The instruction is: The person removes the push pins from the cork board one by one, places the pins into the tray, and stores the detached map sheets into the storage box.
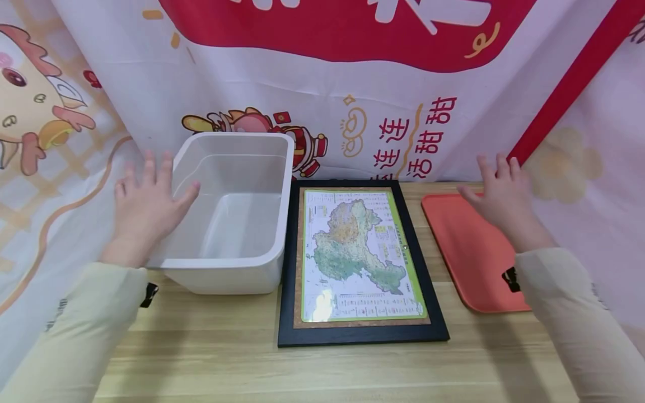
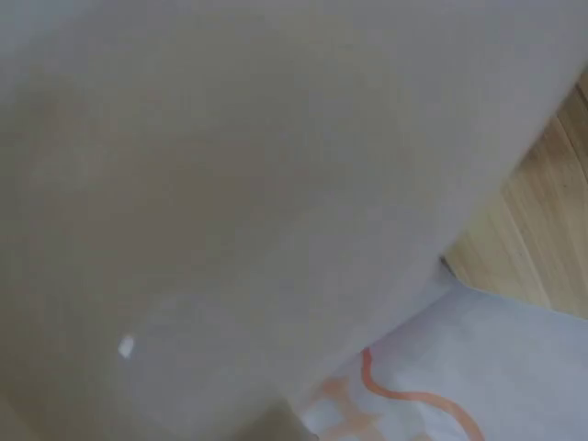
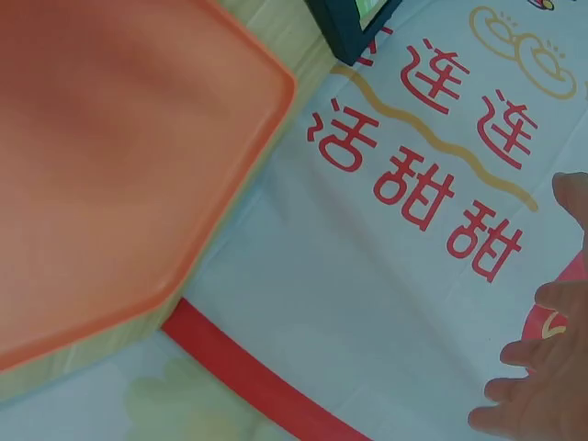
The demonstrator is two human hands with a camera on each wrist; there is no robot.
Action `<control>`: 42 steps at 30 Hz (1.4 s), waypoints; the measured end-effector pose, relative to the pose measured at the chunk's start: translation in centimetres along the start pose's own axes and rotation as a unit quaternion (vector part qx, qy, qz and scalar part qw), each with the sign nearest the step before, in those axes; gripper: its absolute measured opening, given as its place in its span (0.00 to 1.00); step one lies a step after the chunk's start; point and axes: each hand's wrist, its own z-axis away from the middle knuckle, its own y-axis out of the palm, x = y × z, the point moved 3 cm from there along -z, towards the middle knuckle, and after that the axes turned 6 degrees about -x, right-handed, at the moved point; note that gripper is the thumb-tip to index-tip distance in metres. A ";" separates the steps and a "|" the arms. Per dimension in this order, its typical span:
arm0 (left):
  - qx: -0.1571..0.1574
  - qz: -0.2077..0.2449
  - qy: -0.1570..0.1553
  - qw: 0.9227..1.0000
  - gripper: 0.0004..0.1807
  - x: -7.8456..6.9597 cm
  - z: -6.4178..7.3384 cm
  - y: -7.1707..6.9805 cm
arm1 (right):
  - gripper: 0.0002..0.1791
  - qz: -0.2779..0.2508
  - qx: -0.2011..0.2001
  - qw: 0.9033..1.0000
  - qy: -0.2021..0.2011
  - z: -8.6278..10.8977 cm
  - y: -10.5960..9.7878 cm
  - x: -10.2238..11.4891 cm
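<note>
My left hand (image 1: 148,210) is spread, fingers apart, over the left side of a white plastic bin (image 1: 229,277). Nothing is in its grasp. My right hand (image 1: 506,201) hovers with spread fingers above the back of an orange-red tray (image 1: 476,263), also holding nothing. Between bin and tray lies a black-framed board (image 1: 363,334) bearing a map puzzle (image 1: 353,252) with a green border. In the right wrist view, the fingers (image 3: 528,354) stretch in from the right edge, apart from the tray (image 3: 138,184). The bin wall (image 2: 276,184) fills most of the left wrist view.
A light wooden table (image 1: 227,347) carries everything. Printed white cloth (image 1: 322,78) hangs behind it, with more patterned cloth (image 1: 45,112) along the left side. Light glares off the map's lower left corner.
</note>
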 end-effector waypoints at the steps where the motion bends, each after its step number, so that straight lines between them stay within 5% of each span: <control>1: 0.001 0.000 0.002 1.000 0.49 -0.3 0.0 0.0 | 0.46 -0.008 0.006 1.000 0.002 0.0 0.1 0.1; 11: -0.003 0.014 0.036 0.999 0.45 -3.5 0.8 0.2 | 0.43 -0.097 0.076 0.992 0.023 -0.5 1.6 0.8; 28: -0.008 0.018 0.090 0.996 0.44 -9.5 3.2 -0.6 | 0.27 -0.121 0.158 0.980 0.009 0.0 5.5 1.4; 42: 0.000 0.006 0.137 0.991 0.41 -13.0 5.2 1.1 | 0.20 -0.182 0.171 0.968 -0.034 0.5 8.0 3.7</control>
